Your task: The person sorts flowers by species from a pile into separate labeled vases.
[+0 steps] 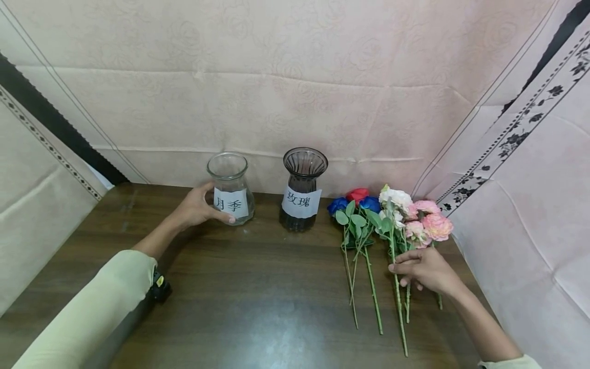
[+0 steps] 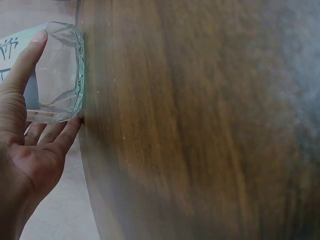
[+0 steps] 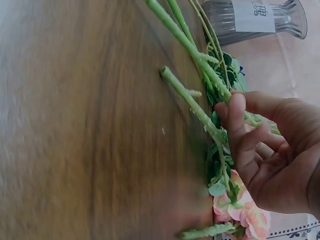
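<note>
My left hand [image 1: 198, 206] grips a clear glass vase [image 1: 230, 185] with a white label, thumb in front and fingers behind. That vase stands upright at the back of the table; its base [image 2: 75, 75] shows in the left wrist view. On the right, my right hand [image 1: 428, 269] pinches a green stem [image 1: 397, 302] of the white flower [image 1: 395, 199] between thumb and fingers. Pink flowers [image 1: 437, 226] lie beside it, their stems partly hidden under the hand. In the right wrist view, the pinched stem [image 3: 192, 47] runs up past the fingertips.
A dark glass vase [image 1: 298, 221] with a white label stands between the clear vase and the flowers. Blue flowers [image 1: 338, 205] and a red flower [image 1: 357, 195] lie with stems toward me. Patterned cloth [image 1: 295, 102] hangs behind the brown table [image 1: 258, 287].
</note>
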The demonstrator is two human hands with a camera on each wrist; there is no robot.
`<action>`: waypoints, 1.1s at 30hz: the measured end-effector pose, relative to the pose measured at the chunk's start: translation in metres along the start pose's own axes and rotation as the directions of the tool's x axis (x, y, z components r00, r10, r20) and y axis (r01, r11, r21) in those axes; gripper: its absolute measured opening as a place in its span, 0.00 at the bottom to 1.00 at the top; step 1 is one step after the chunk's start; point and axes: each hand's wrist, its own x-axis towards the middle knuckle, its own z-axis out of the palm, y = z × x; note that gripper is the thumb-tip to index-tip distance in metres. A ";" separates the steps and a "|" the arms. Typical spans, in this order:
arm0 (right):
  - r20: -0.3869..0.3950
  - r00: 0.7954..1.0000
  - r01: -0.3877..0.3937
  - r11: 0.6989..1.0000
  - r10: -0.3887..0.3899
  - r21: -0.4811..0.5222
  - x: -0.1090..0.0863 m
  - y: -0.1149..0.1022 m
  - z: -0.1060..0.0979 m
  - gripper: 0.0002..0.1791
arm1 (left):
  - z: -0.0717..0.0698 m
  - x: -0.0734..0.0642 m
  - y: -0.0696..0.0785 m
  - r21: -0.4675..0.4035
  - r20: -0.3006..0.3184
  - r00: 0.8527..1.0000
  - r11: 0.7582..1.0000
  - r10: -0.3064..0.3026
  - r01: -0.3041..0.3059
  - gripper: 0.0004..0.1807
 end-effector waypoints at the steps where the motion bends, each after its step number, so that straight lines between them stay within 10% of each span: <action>1: 0.002 1.000 0.007 1.000 -0.007 0.018 0.000 0.000 0.001 0.22 | 0.000 0.000 0.000 -0.002 0.000 1.000 1.000 0.001 -0.001 0.62; 12: 0.080 0.997 -0.018 0.955 -0.006 0.295 0.003 0.004 0.008 0.25 | 0.000 0.000 0.000 -0.010 0.002 1.000 1.000 0.001 -0.001 0.61; 33: 0.119 0.992 -0.095 0.885 0.046 0.455 -0.002 -0.003 0.021 0.25 | 0.000 -0.002 0.001 -0.009 0.000 1.000 1.000 0.011 -0.011 0.61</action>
